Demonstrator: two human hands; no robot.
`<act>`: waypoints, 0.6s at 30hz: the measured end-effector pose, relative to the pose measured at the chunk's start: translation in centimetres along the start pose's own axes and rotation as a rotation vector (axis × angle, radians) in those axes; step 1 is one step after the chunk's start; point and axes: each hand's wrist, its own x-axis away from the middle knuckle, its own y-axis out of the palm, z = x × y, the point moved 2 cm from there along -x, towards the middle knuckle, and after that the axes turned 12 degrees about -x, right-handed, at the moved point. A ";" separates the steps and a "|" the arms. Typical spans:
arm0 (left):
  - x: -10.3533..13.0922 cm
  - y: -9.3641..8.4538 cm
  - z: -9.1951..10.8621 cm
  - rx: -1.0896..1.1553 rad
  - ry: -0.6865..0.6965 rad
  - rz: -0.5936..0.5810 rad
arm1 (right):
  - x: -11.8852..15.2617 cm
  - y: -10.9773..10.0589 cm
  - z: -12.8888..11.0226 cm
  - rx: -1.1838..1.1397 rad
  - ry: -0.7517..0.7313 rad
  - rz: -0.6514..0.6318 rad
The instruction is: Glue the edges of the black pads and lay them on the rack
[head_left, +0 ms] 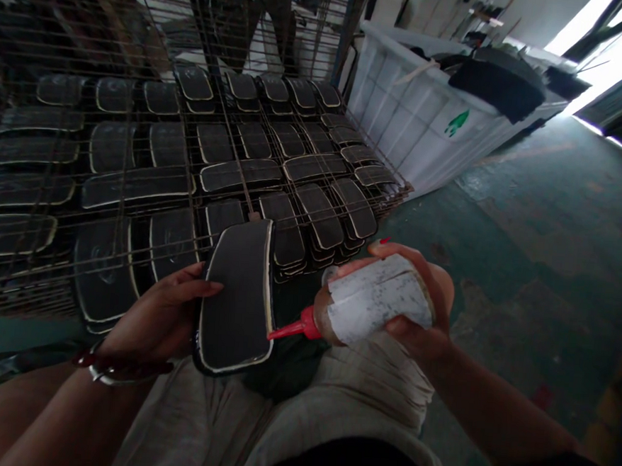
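Observation:
My left hand point(170, 305) grips a dark, flat panel with rounded corners point(240, 292) by its left edge, thumb on top and fingers underneath. A pale bead of what looks like glue runs along the panel's rim. In my right hand point(423, 305) is a squeeze bottle point(375, 301) with a worn white label, lying almost on its side. Its red nozzle point(296, 327) points left, and the tip is at the bead near the panel's lower right corner. Whether the tip touches the panel I cannot tell.
A wire rack point(197, 182) in front bears many similar dark panels point(320, 216) with pale rims, some stacked. Behind it on the right stands a large white bin point(410, 101) holding dark pieces point(497, 83). Green floor point(535, 227) stretches away on the right.

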 end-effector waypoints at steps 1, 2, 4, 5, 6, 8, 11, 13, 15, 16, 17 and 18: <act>0.1 0.0 0.1 0.008 0.009 0.009 | 0.1 -0.1 -0.1 0.015 -0.010 -0.017; 0.1 -0.1 0.1 0.017 0.017 0.017 | 0.1 -0.1 -0.2 0.026 -0.021 -0.031; 0.3 -0.1 0.3 0.036 0.025 0.041 | 0.3 -0.2 -0.1 0.031 -0.041 -0.047; 0.3 -0.1 0.4 0.042 0.021 0.062 | 0.4 -0.2 0.1 0.027 -0.045 -0.048; 0.3 0.0 0.5 0.047 0.017 0.091 | 0.5 -0.1 0.4 0.016 -0.047 -0.040; 0.2 0.1 0.5 0.048 0.001 0.163 | 0.8 0.3 1.5 -0.045 -0.041 -0.002; -0.2 0.3 0.3 0.077 0.030 0.287 | 0.7 1.2 4.1 -0.267 0.040 0.137; -0.4 0.7 -0.1 0.110 0.065 0.315 | -0.1 1.9 5.9 -0.441 0.181 0.219; -0.5 1.3 -0.7 0.118 0.083 0.290 | -1.6 2.3 6.9 -0.561 0.283 0.260; -0.5 1.6 -1.1 0.110 0.080 0.263 | -2.6 2.3 7.0 -0.588 0.284 0.272; -0.4 2.0 -1.5 0.099 0.072 0.236 | -3.7 2.2 6.9 -0.587 0.250 0.288; -0.3 2.4 -2.0 0.088 0.062 0.213 | -4.7 2.1 6.7 -0.558 0.190 0.305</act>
